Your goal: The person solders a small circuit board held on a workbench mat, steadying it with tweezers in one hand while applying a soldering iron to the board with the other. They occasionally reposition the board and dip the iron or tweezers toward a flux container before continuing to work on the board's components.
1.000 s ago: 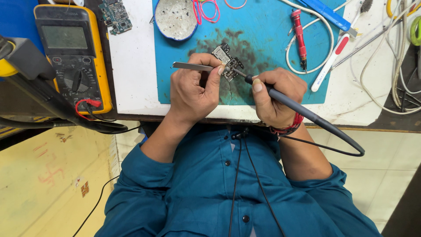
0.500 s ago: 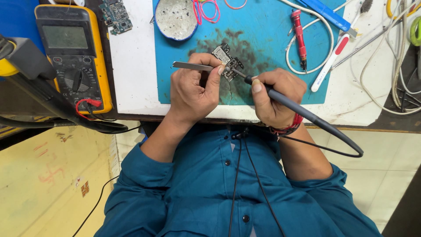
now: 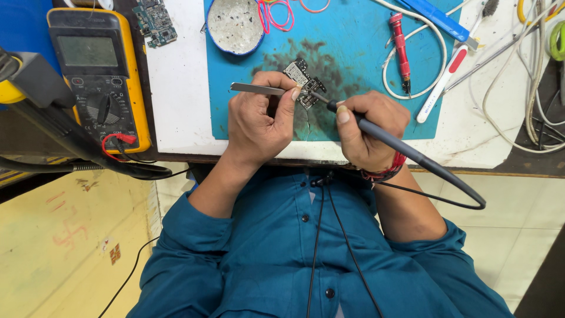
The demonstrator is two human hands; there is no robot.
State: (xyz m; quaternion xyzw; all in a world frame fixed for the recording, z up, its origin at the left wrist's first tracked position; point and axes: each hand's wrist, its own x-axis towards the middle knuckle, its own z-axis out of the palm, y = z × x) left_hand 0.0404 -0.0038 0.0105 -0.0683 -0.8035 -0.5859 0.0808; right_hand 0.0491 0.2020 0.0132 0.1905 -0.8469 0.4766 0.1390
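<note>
Looking down from a head-worn camera, the nearest thing in view is the person's own teal button shirt (image 3: 306, 253), with thin black cords running down its front. Beyond it, both forearms reach onto a white workbench (image 3: 176, 100). The left hand (image 3: 256, 121) has its fingers closed together around a pair of slim metal tweezers (image 3: 259, 89), whose tips point right toward a small dark circuit board (image 3: 301, 79). The right hand (image 3: 368, 126), with a red thread band at the wrist, has its fingers wrapped tightly around a black soldering iron (image 3: 388, 138); the iron's tip meets the board's lower edge, just past the fingertips of both hands. The board lies on a blue work mat (image 3: 353, 53), on a dark sooty stain. Farther along the mat sit a round metal tin (image 3: 234, 25), a red precision screwdriver (image 3: 400, 50) inside a loop of white cable, and a white-and-red brush handle (image 3: 444, 82). To the left, off the mat, stands a yellow multimeter (image 3: 100, 76) with a grey screen and round dial, and beside it a second green circuit board (image 3: 154, 20).
</note>
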